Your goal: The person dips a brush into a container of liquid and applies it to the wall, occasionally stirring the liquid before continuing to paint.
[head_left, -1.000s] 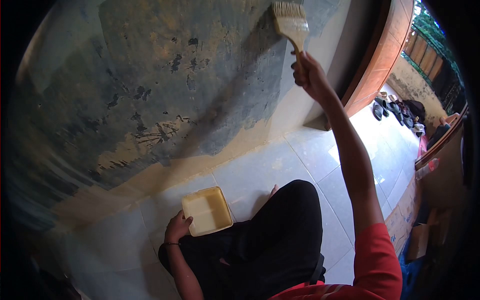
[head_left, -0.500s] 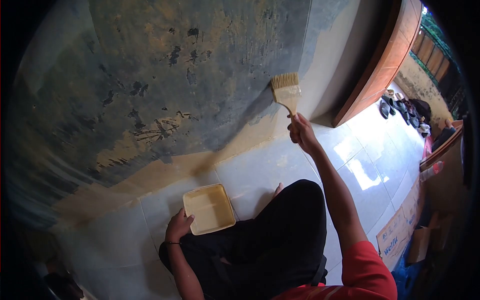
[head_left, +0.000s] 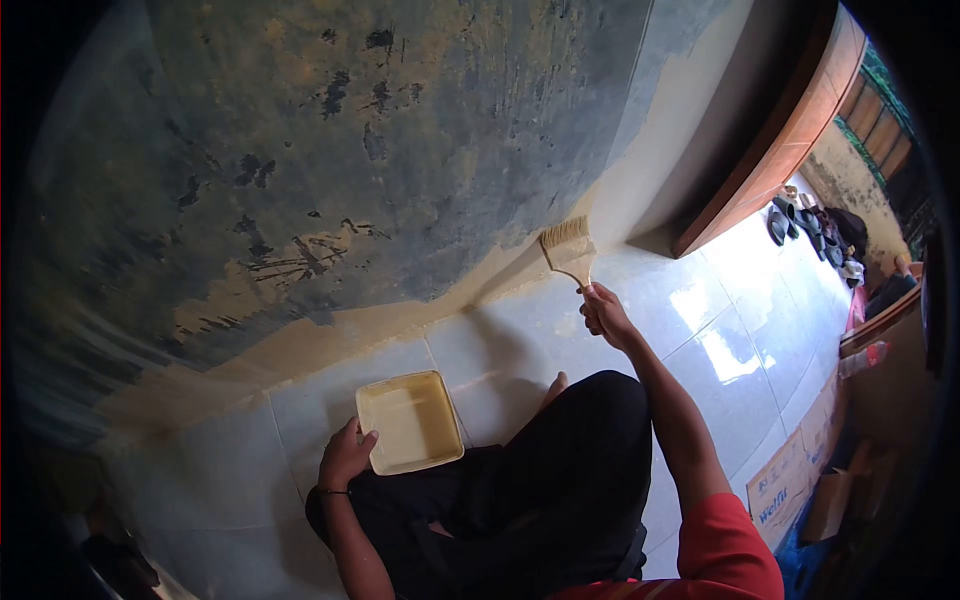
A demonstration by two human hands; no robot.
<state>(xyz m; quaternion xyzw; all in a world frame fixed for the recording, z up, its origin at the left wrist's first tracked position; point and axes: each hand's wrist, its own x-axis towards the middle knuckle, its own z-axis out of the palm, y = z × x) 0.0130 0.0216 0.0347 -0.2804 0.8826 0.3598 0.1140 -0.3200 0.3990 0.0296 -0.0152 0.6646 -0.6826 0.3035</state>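
Note:
My right hand (head_left: 606, 312) is closed around the handle of a wide paintbrush (head_left: 570, 257). Its cream-coated bristles are at the low part of the wall (head_left: 450, 150), near the door frame. Dark grey-green paint with black flaked patches covers most of that wall, and a cream band runs along its bottom. My left hand (head_left: 345, 455) grips the near left edge of a square cream tub (head_left: 439, 452), thumb over the rim. Cream paint lies in the tub, which is held just over my lap.
Pale tiles (head_left: 500, 365) form the floor up to the wall's foot. A wooden door frame (head_left: 775, 130) stands at the right, with several shoes (head_left: 815, 230) beyond it. Flattened cardboard (head_left: 782, 480) lies at the lower right. Part of another person's limb (head_left: 890, 285) shows at the far right.
My right hand has brought the paintbrush down the wall, from the grey paint to the cream band near the floor. The left hand keeps its hold on the tub. The view has shifted slightly.

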